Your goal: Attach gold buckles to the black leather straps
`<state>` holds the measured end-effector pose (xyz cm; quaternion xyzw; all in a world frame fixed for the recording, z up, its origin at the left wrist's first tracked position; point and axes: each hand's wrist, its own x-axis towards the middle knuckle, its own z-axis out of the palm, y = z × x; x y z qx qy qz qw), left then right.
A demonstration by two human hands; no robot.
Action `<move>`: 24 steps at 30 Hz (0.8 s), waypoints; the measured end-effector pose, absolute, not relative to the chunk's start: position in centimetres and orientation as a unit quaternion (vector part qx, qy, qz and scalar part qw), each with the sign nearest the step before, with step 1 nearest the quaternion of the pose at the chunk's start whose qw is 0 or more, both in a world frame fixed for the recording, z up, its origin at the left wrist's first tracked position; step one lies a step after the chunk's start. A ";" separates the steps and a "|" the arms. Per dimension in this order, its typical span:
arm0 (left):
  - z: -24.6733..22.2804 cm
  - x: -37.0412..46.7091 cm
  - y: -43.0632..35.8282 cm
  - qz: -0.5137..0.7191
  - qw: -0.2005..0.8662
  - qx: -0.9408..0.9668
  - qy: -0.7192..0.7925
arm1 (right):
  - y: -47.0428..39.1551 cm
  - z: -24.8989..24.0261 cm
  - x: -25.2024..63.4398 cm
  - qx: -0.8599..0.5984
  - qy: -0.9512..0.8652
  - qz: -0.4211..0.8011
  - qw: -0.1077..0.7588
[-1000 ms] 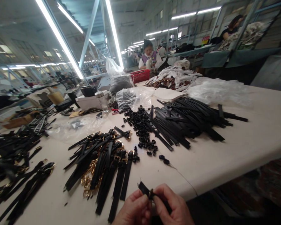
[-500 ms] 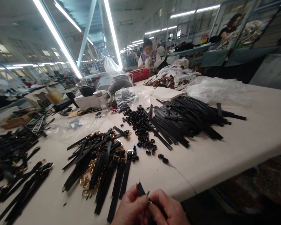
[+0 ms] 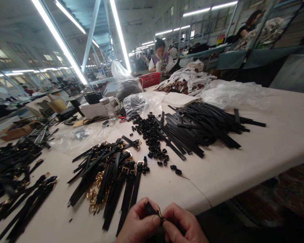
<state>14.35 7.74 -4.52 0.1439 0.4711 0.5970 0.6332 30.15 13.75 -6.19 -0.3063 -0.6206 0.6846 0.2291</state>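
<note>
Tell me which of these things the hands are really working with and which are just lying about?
In use:
left hand
right hand
black strap, pinched by both
gold buckle on it

Lying about:
plain strap pile
black loops
buckled straps
glass jar
red basket

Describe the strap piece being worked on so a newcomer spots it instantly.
Start at the long cream table, then drop to its near edge at the bottom of the view. There the left hand and right hand pinch a short black strap with a gold metal fitting. It alone is off the table; the others lie in piles.
</note>
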 end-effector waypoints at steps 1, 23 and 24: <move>-4.5 14.2 7.7 0.595 0.642 0.147 0.461 | 13.8 -6.1 30.2 -0.302 -0.608 0.701 0.218; -4.2 15.6 7.3 0.628 0.652 -0.086 0.415 | 13.7 -5.9 30.1 -0.317 -0.664 0.638 0.227; -4.3 15.7 7.4 0.631 0.649 -0.082 0.416 | 13.7 -5.8 30.0 -0.330 -0.679 0.619 0.217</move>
